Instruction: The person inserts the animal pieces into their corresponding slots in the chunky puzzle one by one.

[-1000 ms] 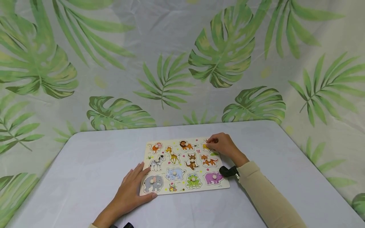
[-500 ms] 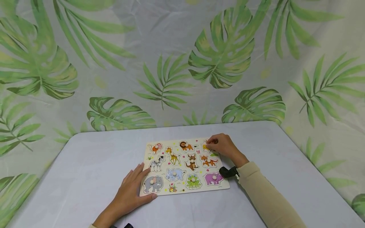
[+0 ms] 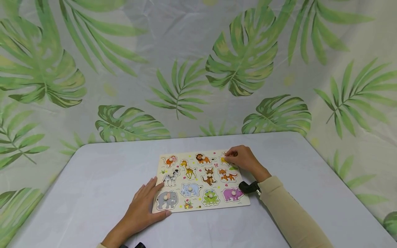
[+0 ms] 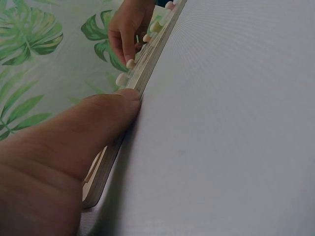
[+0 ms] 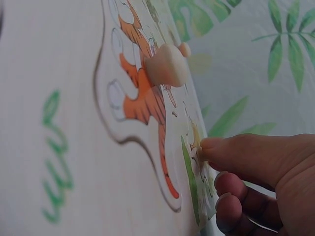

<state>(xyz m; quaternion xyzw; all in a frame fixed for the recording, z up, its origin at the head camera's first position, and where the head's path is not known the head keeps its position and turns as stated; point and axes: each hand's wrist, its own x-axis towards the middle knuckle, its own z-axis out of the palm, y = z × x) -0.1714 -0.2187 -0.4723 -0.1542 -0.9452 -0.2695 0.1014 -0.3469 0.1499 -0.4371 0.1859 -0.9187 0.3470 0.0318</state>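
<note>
A wooden peg puzzle board (image 3: pixel 221 204) with several animal pieces in their recesses lies on the white table. My left hand (image 3: pixel 141 205) rests at its left front corner, fingers extended along the left side and thumb (image 4: pixel 115 110) against the front edge. At the far right corner, my right hand (image 3: pixel 244 160) pinches the small knob of a yellow animal puzzle piece (image 3: pixel 223 160), largely covered by the fingers. That piece appears to sit in its recess. In the right wrist view, the tiger piece (image 5: pixel 142 98) with its round knob (image 5: pixel 170 65) is beside the right hand.
White cloth covers the table (image 3: pixel 102 179) around the board. Behind it hangs a leaf-printed curtain (image 3: pixel 192 127). A black wrist camera (image 3: pixel 248 187) on the right arm overhangs the board's right edge, by the purple hippo piece (image 3: pixel 229 194).
</note>
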